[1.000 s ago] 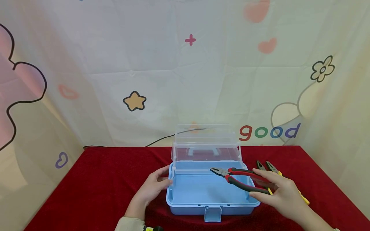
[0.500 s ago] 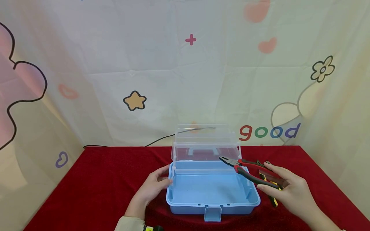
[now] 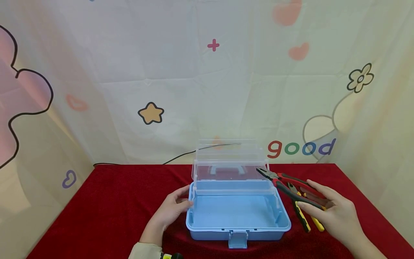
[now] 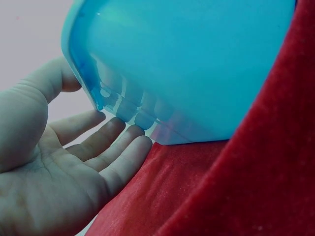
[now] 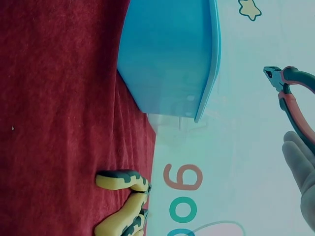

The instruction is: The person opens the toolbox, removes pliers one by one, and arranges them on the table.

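Note:
A pale blue toolbox (image 3: 234, 212) with a clear lid (image 3: 226, 171) raised at its back lies on red cloth. My left hand (image 3: 173, 207) holds its left side. In the left wrist view the thumb hooks over the rim and the fingertips meet the outer wall. My right hand (image 3: 336, 212) grips red-and-black combination pliers (image 3: 284, 183) by their handles, in the air above the box's back right corner. Their handles are spread, and the grey head points left. Beneath, pliers with yellow-and-black handles (image 3: 302, 216) lie on the cloth, partly hidden by the right hand.
The yellow handles (image 5: 120, 216) on the cloth show in the right wrist view as well, apart from the box. A blue latch (image 3: 238, 239) hangs at the box's front. A printed curtain (image 3: 181, 90) hangs behind the table; a thin black cable (image 3: 181, 157) runs along it.
The right hand has carried the red-and-black pliers rightward and a little up, away from over the middle of the box. The left hand and toolbox have stayed put.

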{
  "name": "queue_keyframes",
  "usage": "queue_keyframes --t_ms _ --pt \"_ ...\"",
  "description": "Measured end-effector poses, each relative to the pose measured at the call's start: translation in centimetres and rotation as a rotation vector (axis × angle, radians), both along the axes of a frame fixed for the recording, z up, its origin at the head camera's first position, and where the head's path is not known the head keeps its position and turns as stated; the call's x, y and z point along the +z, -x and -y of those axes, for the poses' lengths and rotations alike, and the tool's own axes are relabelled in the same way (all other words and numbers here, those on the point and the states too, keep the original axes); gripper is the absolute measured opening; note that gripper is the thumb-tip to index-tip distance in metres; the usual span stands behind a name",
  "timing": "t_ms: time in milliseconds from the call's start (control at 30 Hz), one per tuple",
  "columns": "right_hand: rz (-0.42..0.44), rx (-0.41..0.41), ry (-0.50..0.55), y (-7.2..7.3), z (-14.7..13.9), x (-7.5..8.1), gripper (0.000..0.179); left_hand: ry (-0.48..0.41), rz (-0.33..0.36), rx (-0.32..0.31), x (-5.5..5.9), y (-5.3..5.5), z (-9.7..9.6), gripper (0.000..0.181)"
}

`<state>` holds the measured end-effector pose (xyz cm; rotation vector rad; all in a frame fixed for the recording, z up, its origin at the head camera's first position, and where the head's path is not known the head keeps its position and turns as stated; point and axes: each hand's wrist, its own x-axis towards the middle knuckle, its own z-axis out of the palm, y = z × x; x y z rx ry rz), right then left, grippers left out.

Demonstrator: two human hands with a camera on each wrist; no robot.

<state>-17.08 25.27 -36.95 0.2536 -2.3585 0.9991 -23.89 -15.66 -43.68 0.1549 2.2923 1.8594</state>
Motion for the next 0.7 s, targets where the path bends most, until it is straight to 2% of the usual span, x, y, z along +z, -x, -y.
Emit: queue_keyframes --t_ms 333,700 --pt "0.039 -0.051 0.045 0.0 -0.9 -0.1 0.062 0.002 0.007 0.002 0.0 0.1 0.1 0.061" --pt "0.044 -0.151 -0.002 0.0 -1.9 -0.3 0.061 -0.009 0.002 -0.009 -0.1 0.0 0.1 0.063"
